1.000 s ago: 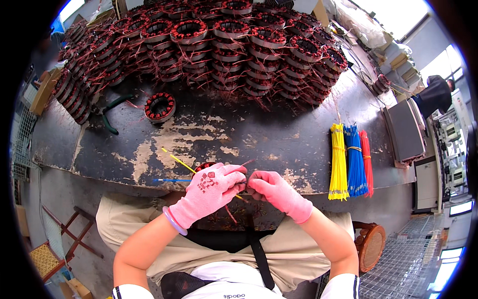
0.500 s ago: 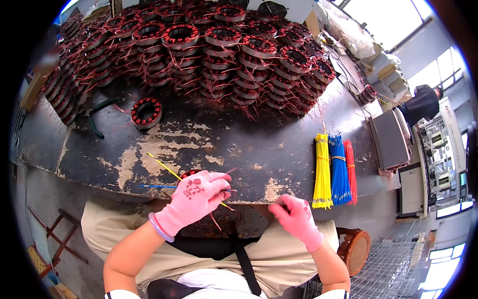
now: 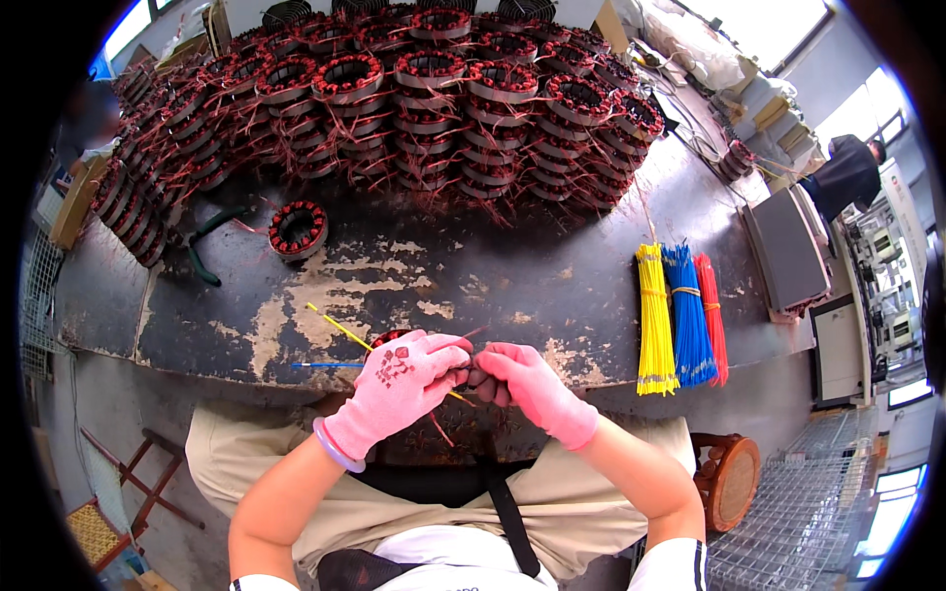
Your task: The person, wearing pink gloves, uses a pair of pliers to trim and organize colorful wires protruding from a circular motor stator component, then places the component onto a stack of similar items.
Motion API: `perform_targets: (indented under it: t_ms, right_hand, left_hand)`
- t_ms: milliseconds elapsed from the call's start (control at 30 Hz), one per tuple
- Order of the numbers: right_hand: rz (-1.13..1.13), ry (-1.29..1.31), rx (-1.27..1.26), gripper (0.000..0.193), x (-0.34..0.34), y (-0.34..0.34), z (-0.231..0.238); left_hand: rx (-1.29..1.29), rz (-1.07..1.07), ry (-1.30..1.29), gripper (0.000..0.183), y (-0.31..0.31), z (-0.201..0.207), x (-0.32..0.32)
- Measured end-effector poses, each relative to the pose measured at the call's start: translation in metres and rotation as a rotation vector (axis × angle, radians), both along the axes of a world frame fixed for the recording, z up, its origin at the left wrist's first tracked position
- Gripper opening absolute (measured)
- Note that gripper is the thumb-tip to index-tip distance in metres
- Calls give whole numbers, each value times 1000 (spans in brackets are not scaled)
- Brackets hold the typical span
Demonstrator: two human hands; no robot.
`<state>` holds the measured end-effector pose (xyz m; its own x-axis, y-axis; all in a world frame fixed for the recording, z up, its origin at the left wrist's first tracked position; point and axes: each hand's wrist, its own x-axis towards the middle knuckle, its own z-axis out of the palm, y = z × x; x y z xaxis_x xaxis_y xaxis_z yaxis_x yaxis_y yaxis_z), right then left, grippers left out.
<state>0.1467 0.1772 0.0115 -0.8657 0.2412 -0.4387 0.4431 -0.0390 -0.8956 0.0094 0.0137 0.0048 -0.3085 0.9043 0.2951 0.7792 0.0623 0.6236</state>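
Observation:
My left hand point(image 3: 402, 379), in a pink glove, bends over a stator point(image 3: 391, 337) at the table's near edge and mostly hides it. Its fingers are closed on thin wires. A yellow wire point(image 3: 340, 327) and a blue wire point(image 3: 325, 365) stick out to the left from under this hand. Thin reddish leads point(image 3: 440, 429) hang below the palm. My right hand point(image 3: 527, 387), gloved too, meets the left fingertips with thumb and fingers pressed together. What lies in its pinch is hidden by the dark fingertips.
Tall stacks of red-wound stators point(image 3: 424, 128) fill the table's back. One single stator point(image 3: 298, 230) lies beside a green-handled tool point(image 3: 205, 246). Tied yellow point(image 3: 655, 325), blue point(image 3: 693, 315) and red point(image 3: 711, 320) wire bundles lie at right. People point(image 3: 847, 177) are in the background.
My right hand has moved left and up from near the table edge to the left fingertips. The left hand keeps its hold over the stator. The whole view has shifted slightly.

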Motion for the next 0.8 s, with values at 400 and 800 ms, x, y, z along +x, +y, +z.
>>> perform_targets:
  t_ms: [400, 800]
  right_hand:
    - [172, 631, 1342, 29, 7, -9, -6]
    - [427, 612, 1410, 46, 9, 6, -13]
  left_hand:
    - [25, 14, -9, 19, -2, -7, 2]
    - [145, 176, 210, 18, -22, 26, -4]
